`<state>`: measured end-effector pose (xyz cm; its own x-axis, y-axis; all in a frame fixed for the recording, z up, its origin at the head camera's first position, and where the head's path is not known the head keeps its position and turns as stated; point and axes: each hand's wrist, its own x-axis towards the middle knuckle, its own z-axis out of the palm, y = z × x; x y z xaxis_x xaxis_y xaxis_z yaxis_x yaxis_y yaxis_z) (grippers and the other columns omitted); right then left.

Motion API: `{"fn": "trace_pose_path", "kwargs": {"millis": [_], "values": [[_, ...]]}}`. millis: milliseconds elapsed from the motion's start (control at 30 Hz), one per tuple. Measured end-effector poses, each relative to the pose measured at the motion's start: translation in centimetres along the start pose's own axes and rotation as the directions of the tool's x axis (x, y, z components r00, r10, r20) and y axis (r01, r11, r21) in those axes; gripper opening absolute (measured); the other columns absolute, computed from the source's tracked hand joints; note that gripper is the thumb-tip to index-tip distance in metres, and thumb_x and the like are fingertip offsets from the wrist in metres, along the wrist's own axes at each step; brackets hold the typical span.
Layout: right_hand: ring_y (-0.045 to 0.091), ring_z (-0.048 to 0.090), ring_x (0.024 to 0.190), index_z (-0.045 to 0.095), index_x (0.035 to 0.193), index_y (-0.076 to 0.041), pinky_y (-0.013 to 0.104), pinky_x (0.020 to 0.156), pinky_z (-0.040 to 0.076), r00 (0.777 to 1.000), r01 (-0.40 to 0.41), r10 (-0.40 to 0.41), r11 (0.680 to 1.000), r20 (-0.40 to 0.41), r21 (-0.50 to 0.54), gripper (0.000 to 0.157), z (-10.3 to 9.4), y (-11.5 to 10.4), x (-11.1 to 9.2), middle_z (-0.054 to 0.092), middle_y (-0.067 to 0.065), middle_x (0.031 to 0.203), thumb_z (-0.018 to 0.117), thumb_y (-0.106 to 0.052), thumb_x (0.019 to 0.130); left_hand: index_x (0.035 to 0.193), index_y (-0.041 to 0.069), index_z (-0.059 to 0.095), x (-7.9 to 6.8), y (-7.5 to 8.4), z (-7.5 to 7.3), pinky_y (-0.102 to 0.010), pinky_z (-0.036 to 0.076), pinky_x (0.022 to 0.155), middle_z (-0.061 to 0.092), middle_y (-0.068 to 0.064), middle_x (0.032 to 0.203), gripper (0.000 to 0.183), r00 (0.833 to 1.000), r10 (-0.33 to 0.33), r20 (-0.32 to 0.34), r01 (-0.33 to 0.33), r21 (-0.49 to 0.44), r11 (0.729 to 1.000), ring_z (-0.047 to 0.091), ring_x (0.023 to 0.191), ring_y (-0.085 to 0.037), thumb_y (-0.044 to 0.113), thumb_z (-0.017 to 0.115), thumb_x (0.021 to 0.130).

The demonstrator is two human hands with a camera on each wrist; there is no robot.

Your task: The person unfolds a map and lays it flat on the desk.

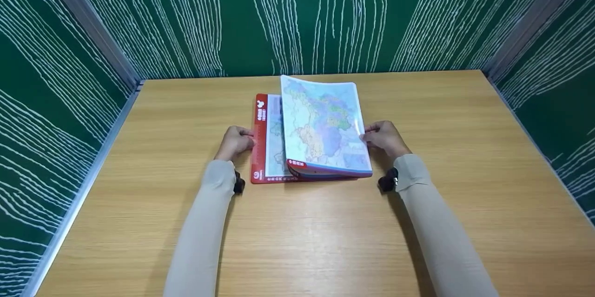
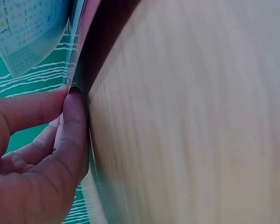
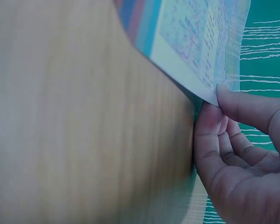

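Red-edged map sheet (image 1: 259,148): at the middle of the table (image 1: 316,241), red strip with white characters along the left side, pale map print beside the strip, right part covered. Upper map sheet (image 1: 320,125): over the red-edged map sheet, offset to the right; multicoloured map facing up, small red label at the near left corner, left side bowed up clear of the layer below, coloured bands along the near edge. Joined or separate sheets: cannot tell.

Left hand (image 1: 236,141): at the left edge of the red-edged map sheet; fingers (image 2: 74,116) pinching that edge, thumb above, forefinger below. Right hand (image 1: 383,138): at the right edge of the upper map sheet; fingers (image 3: 207,126) pinching the edge between thumb and forefinger, remaining ones loosely curled.

Sleeves (image 1: 197,232): pair, pale beige, one along each forearm. Wrist devices (image 1: 239,183): pair, dark, one on the inner side of each wrist. Surround: green walls (image 1: 325,18) with white streaked lines, grey posts (image 1: 88,18) at the corners.
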<state>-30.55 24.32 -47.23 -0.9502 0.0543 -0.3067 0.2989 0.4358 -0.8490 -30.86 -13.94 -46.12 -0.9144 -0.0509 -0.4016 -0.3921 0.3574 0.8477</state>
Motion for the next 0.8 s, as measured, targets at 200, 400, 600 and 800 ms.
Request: {"fn": "trace_pose_path", "kwargs": {"millis": [200, 400, 600, 800], "values": [[0.004, 0.056, 0.065, 0.057, 0.106, 0.005, 0.016, 0.059, 0.050, 1.000, -0.011, 0.011, 1.000, 0.001, 0.012, 0.023, -0.4, 0.0, -0.1, 0.059, 0.002, 0.084, 0.064, -0.004, 0.087, 0.120, -0.002, 0.058, 0.0, -0.1, -0.4, -0.027, 0.052, 0.076, 0.057, -0.015, 0.120, 0.036, 1.000, -0.010, -0.009, 0.010, 0.013, 1.000, 0.056, 0.100, -0.022, -0.007, 0.056, 0.084], [0.006, 0.056, 0.070, 0.056, 0.109, 0.004, 0.017, 0.062, 0.051, 1.000, -0.026, 0.026, 1.000, 0.000, 0.002, 0.024, -0.6, 0.0, -0.2, 0.057, 0.006, 0.095, 0.064, -0.005, 0.088, 0.123, -0.002, 0.057, -0.1, -0.2, -0.7, -0.030, 0.054, 0.080, 0.057, -0.016, 0.122, 0.040, 1.000, -0.020, -0.003, 0.020, 0.007, 1.000, 0.059, 0.102, -0.023, -0.008, 0.055, 0.084], [0.005, 0.057, 0.069, 0.056, 0.112, 0.006, 0.017, 0.062, 0.051, 1.000, -0.004, 0.004, 1.000, 0.009, 0.000, 0.028, -0.9, 0.3, -0.2, 0.057, 0.006, 0.095, 0.063, -0.004, 0.088, 0.122, -0.003, 0.058, -0.1, -0.5, -1.1, -0.024, 0.053, 0.071, 0.058, -0.017, 0.120, 0.039, 1.000, 0.000, -0.011, 0.000, 0.016, 1.000, 0.059, 0.094, -0.020, -0.008, 0.054, 0.084], [0.005, 0.060, 0.070, 0.055, 0.115, 0.008, 0.017, 0.064, 0.052, 1.000, 0.008, -0.009, 1.000, 0.030, 0.027, 0.030, -1.2, 0.7, -0.2, 0.058, 0.007, 0.097, 0.061, -0.005, 0.089, 0.121, -0.007, 0.058, -0.1, -0.7, -1.3, -0.021, 0.052, 0.065, 0.059, -0.018, 0.116, 0.038, 0.999, 0.034, -0.023, -0.034, 0.001, 0.999, 0.059, 0.087, -0.017, -0.009, 0.054, 0.083]]}}
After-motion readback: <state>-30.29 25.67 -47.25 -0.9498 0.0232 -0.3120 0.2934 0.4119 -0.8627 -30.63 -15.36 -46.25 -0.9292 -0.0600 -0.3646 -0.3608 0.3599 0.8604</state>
